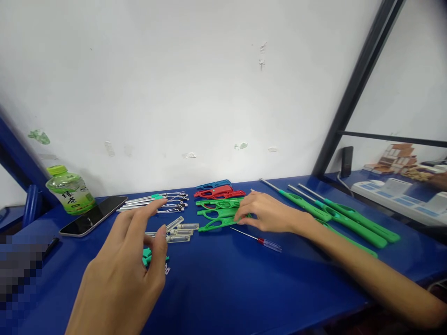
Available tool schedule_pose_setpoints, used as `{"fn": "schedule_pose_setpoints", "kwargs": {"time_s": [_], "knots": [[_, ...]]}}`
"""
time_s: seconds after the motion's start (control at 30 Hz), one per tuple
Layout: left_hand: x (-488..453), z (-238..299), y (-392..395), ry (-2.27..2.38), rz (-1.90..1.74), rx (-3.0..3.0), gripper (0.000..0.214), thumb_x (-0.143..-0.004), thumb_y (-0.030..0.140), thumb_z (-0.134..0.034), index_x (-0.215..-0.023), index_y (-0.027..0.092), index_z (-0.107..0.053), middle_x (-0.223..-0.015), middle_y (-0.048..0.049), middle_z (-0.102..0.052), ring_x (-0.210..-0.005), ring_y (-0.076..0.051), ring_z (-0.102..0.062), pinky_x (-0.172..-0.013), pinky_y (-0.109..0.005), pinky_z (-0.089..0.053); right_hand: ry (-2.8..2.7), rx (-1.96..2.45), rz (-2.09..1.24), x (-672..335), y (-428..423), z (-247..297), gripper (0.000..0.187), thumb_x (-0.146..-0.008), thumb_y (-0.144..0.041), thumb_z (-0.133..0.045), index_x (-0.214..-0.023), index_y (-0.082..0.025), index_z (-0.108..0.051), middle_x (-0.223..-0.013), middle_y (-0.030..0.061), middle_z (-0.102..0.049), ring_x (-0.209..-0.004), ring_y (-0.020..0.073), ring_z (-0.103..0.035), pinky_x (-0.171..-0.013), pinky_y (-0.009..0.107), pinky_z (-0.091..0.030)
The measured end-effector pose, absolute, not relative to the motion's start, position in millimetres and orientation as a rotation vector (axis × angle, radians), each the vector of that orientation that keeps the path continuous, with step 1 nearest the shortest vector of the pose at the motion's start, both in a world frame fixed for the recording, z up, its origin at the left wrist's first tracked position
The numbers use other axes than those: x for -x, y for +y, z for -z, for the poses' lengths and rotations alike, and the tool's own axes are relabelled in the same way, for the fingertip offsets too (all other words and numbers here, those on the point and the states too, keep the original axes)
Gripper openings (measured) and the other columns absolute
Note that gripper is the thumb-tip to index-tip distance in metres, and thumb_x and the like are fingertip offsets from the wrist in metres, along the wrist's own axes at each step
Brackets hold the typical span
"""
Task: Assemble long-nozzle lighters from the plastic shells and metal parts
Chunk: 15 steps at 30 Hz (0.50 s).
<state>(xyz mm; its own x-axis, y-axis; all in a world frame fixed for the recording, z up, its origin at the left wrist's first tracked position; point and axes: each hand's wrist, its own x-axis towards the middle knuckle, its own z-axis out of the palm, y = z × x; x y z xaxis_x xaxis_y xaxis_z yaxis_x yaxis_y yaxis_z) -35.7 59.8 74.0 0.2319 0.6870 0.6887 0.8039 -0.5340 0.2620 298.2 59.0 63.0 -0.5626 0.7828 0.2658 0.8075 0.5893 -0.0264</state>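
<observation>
My left hand (122,265) hovers at the left of the desk, thumb and fingers apart, nothing visible between them. Behind it lie small teal plastic parts (147,256), partly hidden, and several clear fuel tanks (180,231). Farther back are metal lighter tubes with wires (171,203). My right hand (261,211) is at the middle stack, its fingertips pinched on the right end of a green lighter casing (217,224). Red lighter casings (218,191) and a blue casing (220,184) lie behind the green ones. A screwdriver (268,244) with a clear and red handle rests in front of that hand.
Long green lighters with metal tubes (359,223) lie under and beyond my right forearm. A phone (92,216) and a green-capped bottle (71,193) stand or lie at left. At the right, behind a dark post (345,107), are a white power strip (387,197) and boxes.
</observation>
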Motion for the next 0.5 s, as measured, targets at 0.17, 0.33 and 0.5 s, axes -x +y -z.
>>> {"fn": "schedule_pose_setpoints", "kwargs": {"time_s": [0.17,0.33,0.5], "knots": [[40.6,-66.0,68.4,-1.561,0.923,2.367,0.048,-0.106,0.048,-0.037,-0.152,0.037,-0.049,-0.126,-0.0035,-0.072,-0.070,-0.021,-0.074,-0.052,-0.034,-0.053,-2.470,1.467,0.190,-318.2,69.7,-59.2,0.028,-0.106,-0.037,-0.069,-0.127,-0.018,-0.070,-0.126,0.0087,-0.073,-0.105,0.0230,-0.074,-0.092,0.045,-0.064],[72.3,-42.3,91.8,-1.628,0.321,2.302,0.050,-0.103,0.026,-0.031,-0.142,0.023,-0.063,-0.108,-0.0160,-0.074,-0.075,-0.031,-0.076,-0.049,-0.035,-0.050,-2.429,1.560,0.259,-341.0,83.0,-48.2,0.033,-0.106,-0.037,-0.069,-0.135,-0.020,-0.067,-0.137,0.0108,-0.069,-0.116,0.0262,-0.071,-0.098,0.049,-0.062],[105.3,-22.7,115.6,-1.696,0.246,2.150,0.036,-0.099,0.029,-0.044,-0.122,0.025,-0.072,-0.088,-0.0150,-0.075,-0.074,-0.040,-0.076,-0.057,-0.050,-0.057,-2.459,1.567,0.240,-349.7,89.2,-39.9,0.033,-0.106,-0.037,-0.070,-0.133,-0.019,-0.068,-0.133,0.0100,-0.070,-0.110,0.0246,-0.073,-0.093,0.046,-0.063]]}}
